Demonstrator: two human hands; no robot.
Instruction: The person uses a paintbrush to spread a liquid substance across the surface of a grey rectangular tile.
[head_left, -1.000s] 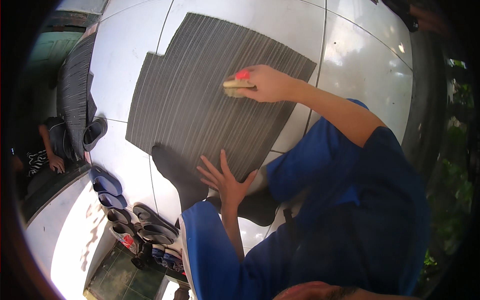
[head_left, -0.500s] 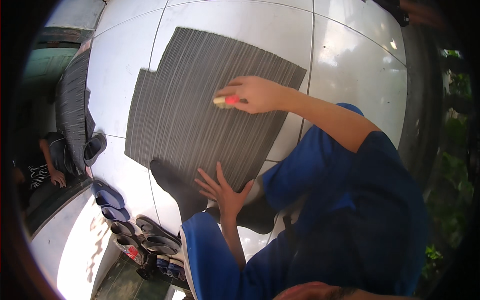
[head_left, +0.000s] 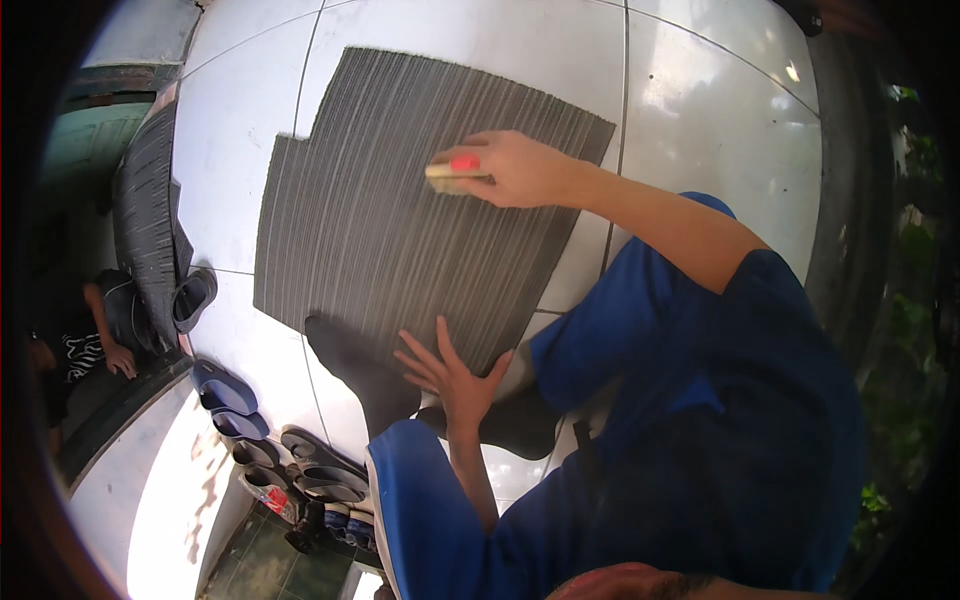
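Note:
A grey striped mat [head_left: 370,200] with a notched upper-left corner lies flat on white floor tiles. My right hand [head_left: 520,170] grips a scrubbing brush [head_left: 445,174] with a pale body, a red patch on top and light bristles facing the mat. The brush is over the mat's upper middle, at or very close to its surface. With fingers spread, my left hand [head_left: 455,380] presses on the mat's near edge. One foot in a dark sock [head_left: 355,365] rests at the mat's lower-left edge, beside my left hand.
Several sandals and shoes [head_left: 225,388] line the floor's left edge by a step. A dark slipper [head_left: 193,300] lies near another dark striped mat piece [head_left: 148,220]. At the far left another person [head_left: 100,335] sits in a doorway. Green plants [head_left: 915,270] show at the right.
My right hand has moved the brush slightly away from me along the mat. My left hand stays spread at the near edge. The view has shifted slightly.

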